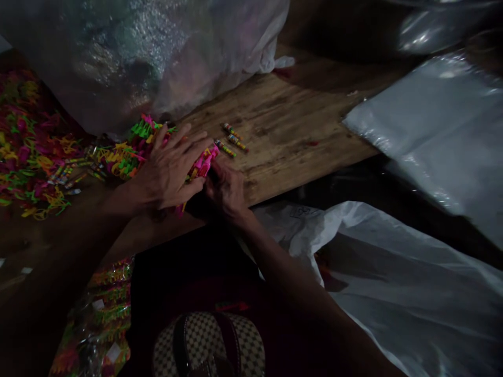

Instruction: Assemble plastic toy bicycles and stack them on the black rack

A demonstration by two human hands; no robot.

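Note:
My left hand (168, 165) lies palm down with its fingers spread, on a row of small pink, green and yellow plastic pieces (147, 137) at the wooden table's edge. My right hand (227, 186) is at the right end of that row, its fingers bent together beside the bright pink pieces (205, 161). What the right fingers grip, if anything, is hidden in shadow. Just beyond the right hand, three short tubes with coloured beads (231, 140) lie on the wooden table (298, 125).
A large pile of coloured plastic pieces (27, 146) covers the left of the table. Behind the hands stands a big clear bag (157, 52). Flat plastic sheets (440, 125) lie at the right, above an open white sack (385, 272). Packed bags (110, 314) are at the lower left.

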